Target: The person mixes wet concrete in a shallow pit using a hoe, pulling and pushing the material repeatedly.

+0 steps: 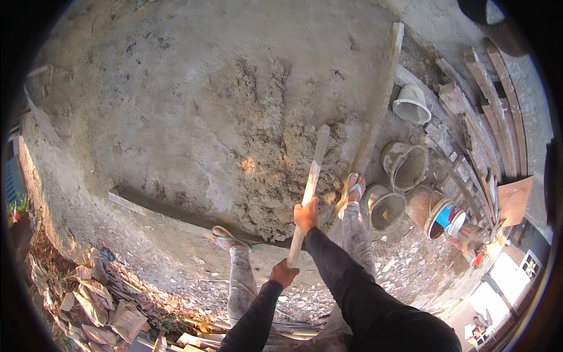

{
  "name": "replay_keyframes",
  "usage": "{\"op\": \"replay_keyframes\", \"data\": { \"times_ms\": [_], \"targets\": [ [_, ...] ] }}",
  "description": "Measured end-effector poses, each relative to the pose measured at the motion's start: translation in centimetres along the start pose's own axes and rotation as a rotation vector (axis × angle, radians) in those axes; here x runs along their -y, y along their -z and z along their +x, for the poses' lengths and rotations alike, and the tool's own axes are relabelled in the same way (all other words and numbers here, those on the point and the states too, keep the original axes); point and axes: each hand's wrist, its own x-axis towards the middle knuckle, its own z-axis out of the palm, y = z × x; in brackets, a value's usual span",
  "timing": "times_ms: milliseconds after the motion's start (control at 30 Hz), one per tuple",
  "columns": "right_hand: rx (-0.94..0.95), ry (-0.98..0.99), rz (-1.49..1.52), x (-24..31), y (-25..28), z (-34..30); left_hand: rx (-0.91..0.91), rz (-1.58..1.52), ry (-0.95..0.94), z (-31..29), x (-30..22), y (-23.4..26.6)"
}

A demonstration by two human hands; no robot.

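Observation:
Both my hands are closed around a long wooden tool handle (315, 167). My right hand (306, 216) grips it partway along. My left hand (284, 274) holds it lower down, close to my body. The handle slants away and slightly to the right over a heap of wet grey mortar (272, 152). Its far end looks blunt, and I cannot make out a tool head. The mortar lies rough and lumpy on a wide, smoother grey slab (141, 88). My feet, in flip-flops (226, 236), stand apart at the heap's near edge.
A long board (381, 94) edges the slab at right; a shorter board (152, 206) edges it near left. Beyond the right board stand several mortar-stained buckets (404, 167) and stacked planks (492, 111). Crumpled paper sacks (97, 299) lie at lower left, rubble (404, 264) at lower right.

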Motion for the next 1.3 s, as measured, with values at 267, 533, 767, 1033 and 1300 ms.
{"op": "replay_keyframes", "data": {
  "times_ms": [267, 533, 767, 1033, 1300],
  "targets": [
    [0.234, -0.249, 0.667, -4.5, 3.2, -10.8, -0.129, 0.307, 0.029, -6.3, 6.6, -2.7],
    [-0.107, 0.265, 0.216, 11.5, 23.3, 32.4, -0.241, -0.017, -0.575, 23.4, -32.0, -10.5],
    [0.024, 0.207, 0.140, 12.8, 27.1, 41.3, 0.182, -0.615, -0.249, 24.6, -39.6, -15.6],
    [0.110, -0.030, 0.105, 6.1, 21.6, 25.6, 0.090, -0.352, -0.104, 14.0, -26.1, -15.5],
    [0.167, 0.040, -0.155, -3.5, 10.1, 15.9, 0.093, -0.073, -0.123, 7.3, -9.3, -10.1]
  ]
}}
